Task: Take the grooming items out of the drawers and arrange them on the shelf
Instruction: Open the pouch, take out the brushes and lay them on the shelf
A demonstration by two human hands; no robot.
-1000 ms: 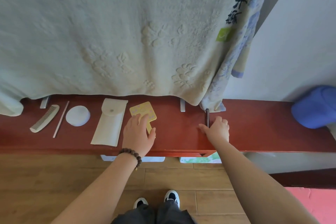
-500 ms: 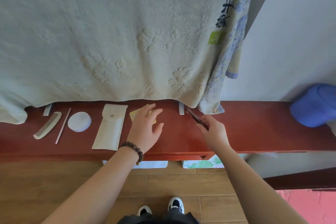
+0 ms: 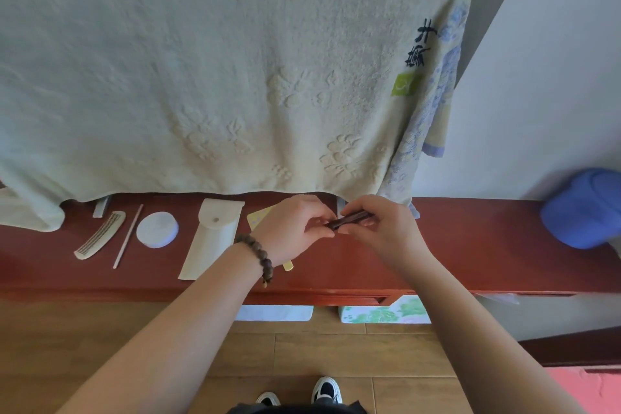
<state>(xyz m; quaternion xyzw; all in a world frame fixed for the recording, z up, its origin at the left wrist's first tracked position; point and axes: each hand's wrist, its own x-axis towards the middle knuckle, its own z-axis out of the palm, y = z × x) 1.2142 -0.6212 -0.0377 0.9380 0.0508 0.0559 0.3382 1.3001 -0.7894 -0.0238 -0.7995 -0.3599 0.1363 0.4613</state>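
On the red wooden shelf (image 3: 470, 245) lie a cream comb (image 3: 100, 239), a thin pale stick (image 3: 127, 235), a round white pad (image 3: 157, 229) and a cream pouch (image 3: 211, 237). A yellow card-like item (image 3: 260, 217) is mostly hidden under my left hand (image 3: 295, 228). A small dark brown stick-shaped item (image 3: 346, 222) hangs just above the shelf, gripped at its left end by my left hand and at its right end by my right hand (image 3: 379, 228).
A large pale towel (image 3: 218, 77) hangs over the back of the shelf, with a blue patterned cloth (image 3: 433, 111) at its right edge. A blue cap (image 3: 584, 208) sits at the shelf's far right. Below the shelf front are patterned boxes (image 3: 383, 311) and wooden floor.
My left hand left the yellow item and moved right to meet my right hand. The dark stick, earlier held by the right hand alone, is now held by both hands at the middle.
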